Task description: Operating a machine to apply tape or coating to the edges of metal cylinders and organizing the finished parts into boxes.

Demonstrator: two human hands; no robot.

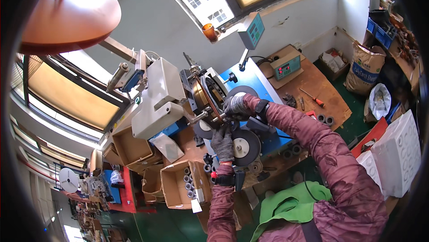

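Note:
Both of my hands wear grey work gloves and are close together at the front of a winding machine with a brass-coloured ring [202, 91]. My right hand [237, 106] is curled beside the ring's lower edge, above a dark round wheel. Just below it, my left hand [222, 144] reaches up with its fingers bent toward the same spot. What lies between the fingers is too small and covered to make out. Beside the left hand is a black disc with a pale hub [241, 148]. Another round wheel [203, 128] shows left of the hands.
A teal control box on a stand [251, 31] and a display box [286, 67] stand behind. An orange-handled screwdriver [318, 102] lies on the brown bench [333, 94] at right. Lower left, a cardboard box [172, 188] holds several grey rings. A large lamp shade [85, 14] hangs upper left.

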